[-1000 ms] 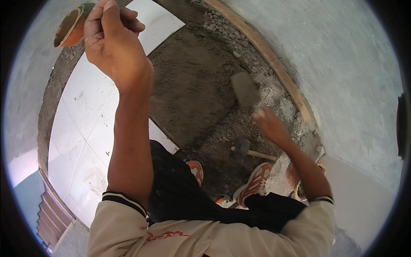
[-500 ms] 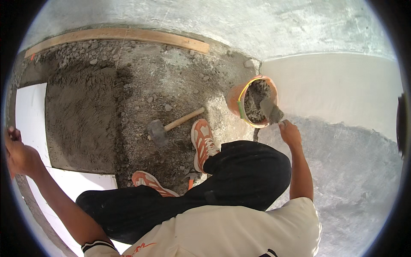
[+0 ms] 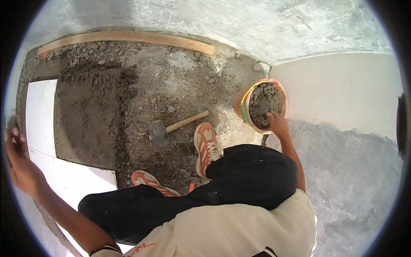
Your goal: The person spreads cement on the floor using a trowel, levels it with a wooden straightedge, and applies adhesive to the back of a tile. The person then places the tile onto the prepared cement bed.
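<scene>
My right hand [image 3: 278, 125] reaches over the near rim of an orange bucket [image 3: 239, 105], closed on a trowel. The trowel's blade [image 3: 264, 107] is down in the grey mortar [image 3: 259, 92] and hard to tell from it. A yellow handle with a green grip lies along the bucket's left rim. At the far left my left hand [image 3: 22, 169] is raised beside the wall, fingers stretched and apart, with nothing seen in it. Whether it touches the wall I cannot tell. White tiles [image 3: 40, 115] lie near it, bordering a bed of spread mortar [image 3: 87, 122].
A rubber mallet [image 3: 159, 132] with a wooden handle lies on gritty ground before my shoes [image 3: 207, 147]. A small hammer [image 3: 191, 182] is between my feet. A wooden board [image 3: 128, 37] runs along the back wall, near a thin string. Plastered walls [image 3: 338, 90] rise behind and right.
My right hand has moved forward and left over the bucket; the trowel blade, seen above the rim before, is now down in the mortar. My left hand's fingers are more spread. The view has shifted slightly.
</scene>
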`<state>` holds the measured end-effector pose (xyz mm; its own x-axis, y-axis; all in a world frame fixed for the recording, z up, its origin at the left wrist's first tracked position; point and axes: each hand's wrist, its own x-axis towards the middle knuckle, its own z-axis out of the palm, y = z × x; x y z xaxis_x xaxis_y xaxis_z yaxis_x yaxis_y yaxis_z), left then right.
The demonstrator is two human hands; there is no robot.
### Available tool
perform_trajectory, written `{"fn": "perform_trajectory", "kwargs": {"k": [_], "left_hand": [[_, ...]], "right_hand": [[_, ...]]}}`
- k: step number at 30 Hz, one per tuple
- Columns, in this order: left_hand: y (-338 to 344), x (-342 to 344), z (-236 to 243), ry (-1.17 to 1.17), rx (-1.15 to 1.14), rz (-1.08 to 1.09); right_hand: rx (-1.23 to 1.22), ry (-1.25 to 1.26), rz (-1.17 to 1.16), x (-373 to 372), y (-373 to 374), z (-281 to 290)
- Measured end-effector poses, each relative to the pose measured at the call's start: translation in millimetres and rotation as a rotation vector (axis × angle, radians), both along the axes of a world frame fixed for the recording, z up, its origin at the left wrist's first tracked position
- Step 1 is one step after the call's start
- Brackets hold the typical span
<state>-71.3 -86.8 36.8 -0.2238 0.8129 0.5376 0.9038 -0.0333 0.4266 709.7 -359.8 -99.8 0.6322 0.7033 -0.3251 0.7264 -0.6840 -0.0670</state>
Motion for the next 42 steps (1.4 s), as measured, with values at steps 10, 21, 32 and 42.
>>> {"fn": "perform_trajectory", "kwargs": {"k": [10, 21, 32, 42], "left_hand": [[-167.8, 145.3, 46.5, -0.411, -0.982, -0.789], [-198.0, 165.2, 19.6, 0.17, -0.929, -1.124], [-210.0, 160.4, 39.5, -0.03, -0.79, -0.629], [-211.2, 132.1, 61.6, -0.139, -0.87, -0.437]], "right_hand": [[0.143, 0.217, 0.154, 0.6, 45.0, 80.9], [0.082, 0.991, 0.518, -260.8, 305.5, 2.9], [0.522, 0.371, 1.128, -569.3, 439.4, -147.1], [0.249, 0.233, 1.261, -615.2, 513.0, -142.8]]}}
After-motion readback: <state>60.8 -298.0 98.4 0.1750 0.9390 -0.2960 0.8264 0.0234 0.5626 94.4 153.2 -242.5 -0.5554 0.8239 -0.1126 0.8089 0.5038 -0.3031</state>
